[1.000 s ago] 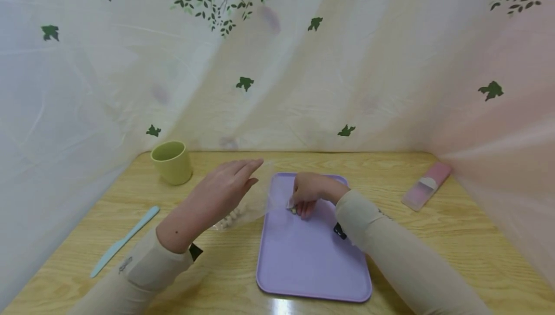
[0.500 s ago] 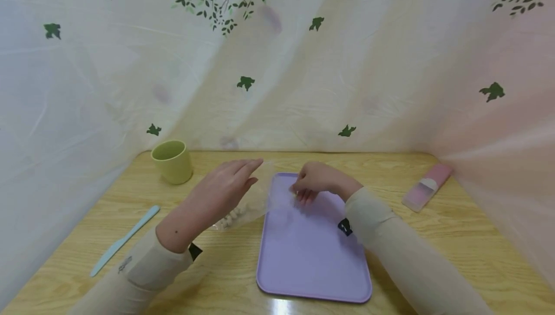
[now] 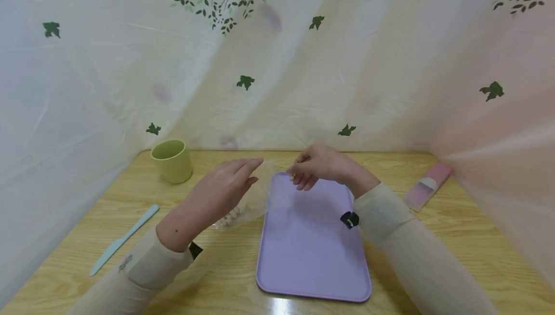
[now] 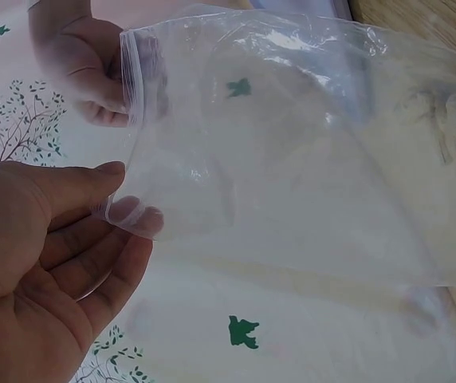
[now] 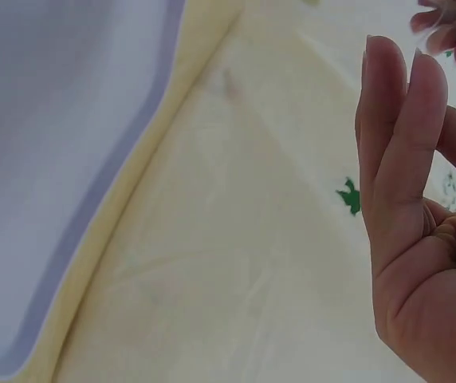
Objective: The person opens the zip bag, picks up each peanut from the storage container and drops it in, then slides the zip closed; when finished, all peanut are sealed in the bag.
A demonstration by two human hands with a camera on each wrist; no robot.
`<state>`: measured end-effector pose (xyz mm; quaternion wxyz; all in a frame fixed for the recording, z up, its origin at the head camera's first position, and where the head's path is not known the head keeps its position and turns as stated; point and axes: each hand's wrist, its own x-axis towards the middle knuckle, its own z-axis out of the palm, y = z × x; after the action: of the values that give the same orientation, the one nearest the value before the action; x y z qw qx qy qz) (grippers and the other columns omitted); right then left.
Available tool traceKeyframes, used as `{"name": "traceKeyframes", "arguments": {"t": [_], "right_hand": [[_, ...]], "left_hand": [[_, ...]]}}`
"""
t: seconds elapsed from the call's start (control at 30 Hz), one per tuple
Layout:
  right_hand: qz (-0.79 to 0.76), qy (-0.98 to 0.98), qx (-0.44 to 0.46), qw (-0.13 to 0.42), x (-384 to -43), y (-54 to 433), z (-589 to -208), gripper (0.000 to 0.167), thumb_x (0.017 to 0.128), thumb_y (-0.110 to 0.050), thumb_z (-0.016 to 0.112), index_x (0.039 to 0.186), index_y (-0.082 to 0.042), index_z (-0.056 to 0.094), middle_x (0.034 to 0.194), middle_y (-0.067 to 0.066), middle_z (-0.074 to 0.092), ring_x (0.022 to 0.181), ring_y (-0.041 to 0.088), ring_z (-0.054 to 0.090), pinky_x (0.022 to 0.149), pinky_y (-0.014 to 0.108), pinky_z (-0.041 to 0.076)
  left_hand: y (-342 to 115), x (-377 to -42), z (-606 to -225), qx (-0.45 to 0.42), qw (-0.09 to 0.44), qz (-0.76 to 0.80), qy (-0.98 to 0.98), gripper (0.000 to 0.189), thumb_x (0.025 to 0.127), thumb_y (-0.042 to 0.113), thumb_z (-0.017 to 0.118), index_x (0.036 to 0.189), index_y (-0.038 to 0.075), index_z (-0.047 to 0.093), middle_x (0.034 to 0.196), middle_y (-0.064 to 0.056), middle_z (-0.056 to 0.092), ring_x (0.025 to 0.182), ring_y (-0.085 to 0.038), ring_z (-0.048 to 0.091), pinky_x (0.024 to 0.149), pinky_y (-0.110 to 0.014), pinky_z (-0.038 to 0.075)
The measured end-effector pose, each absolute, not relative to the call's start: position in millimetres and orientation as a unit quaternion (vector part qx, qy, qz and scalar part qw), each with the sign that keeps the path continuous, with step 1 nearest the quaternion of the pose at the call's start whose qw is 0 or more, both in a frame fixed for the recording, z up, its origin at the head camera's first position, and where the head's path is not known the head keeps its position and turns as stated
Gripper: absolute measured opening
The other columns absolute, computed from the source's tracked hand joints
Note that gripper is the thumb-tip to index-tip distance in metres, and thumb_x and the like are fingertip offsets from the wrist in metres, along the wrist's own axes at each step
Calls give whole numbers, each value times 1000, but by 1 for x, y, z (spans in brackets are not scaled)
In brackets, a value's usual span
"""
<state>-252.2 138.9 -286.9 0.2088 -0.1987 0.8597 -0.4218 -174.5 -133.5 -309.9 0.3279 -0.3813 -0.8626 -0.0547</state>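
Observation:
My left hand (image 3: 223,187) pinches the edge of a clear zip bag (image 4: 276,175) near its mouth, thumb on one side and fingers on the other. Several small pale lumps (image 3: 231,217) lie at the bag's lower end; their kind cannot be told. Above the far part of the purple tray (image 3: 312,257), my right hand (image 3: 325,165) pinches a small pale piece (image 3: 292,177) at its fingertips. In the left wrist view the right hand (image 4: 88,68) appears beside the bag's mouth. The right wrist view shows curled fingers (image 5: 407,136), with the pinched piece hidden.
A green cup (image 3: 172,161) stands at the back left of the wooden table (image 3: 230,276). A light-blue plastic knife (image 3: 123,240) lies in front of it. At the right back lies a pink case (image 3: 428,186) with a clear end. A leaf-printed curtain surrounds the table.
My right hand has lifted off the tray with the small pale piece, rising up and away from me. My left hand and the bag stay where they were.

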Motion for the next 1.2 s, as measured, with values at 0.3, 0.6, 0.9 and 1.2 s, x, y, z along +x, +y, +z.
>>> {"name": "traceKeyframes", "arguments": {"t": [0.3,0.6,0.9,1.2], "right_hand": [[-418,855,-222,214,-233,122,-279,27,100,-32,77,103,-5,75,98,13,81,82,25,80,76,38,70],[-411,859,-226,204,-224,120,-274,27,103,-34,73,104,-7,73,96,9,81,83,26,81,77,40,70],[-404,852,-251,221,-219,122,-280,31,105,-36,69,96,-7,75,95,17,81,83,34,81,73,39,70],[-300,852,-322,284,-209,122,-287,25,106,-30,67,98,-11,81,90,7,81,75,26,80,67,35,68]], "left_hand": [[-133,-174,-309,-381,325,-56,-864,49,97,12,80,142,3,64,125,-14,78,107,-30,78,92,-42,67],[-132,-173,-308,-381,327,-55,-863,49,97,12,80,142,3,64,126,-13,78,107,-30,78,92,-42,67],[-134,-173,-310,-369,323,-57,-870,48,97,10,79,141,0,64,124,-16,78,107,-31,78,92,-42,67],[-136,-176,-307,-334,330,-57,-881,43,99,9,77,139,-3,64,120,-18,77,105,-34,78,89,-44,67]]}}
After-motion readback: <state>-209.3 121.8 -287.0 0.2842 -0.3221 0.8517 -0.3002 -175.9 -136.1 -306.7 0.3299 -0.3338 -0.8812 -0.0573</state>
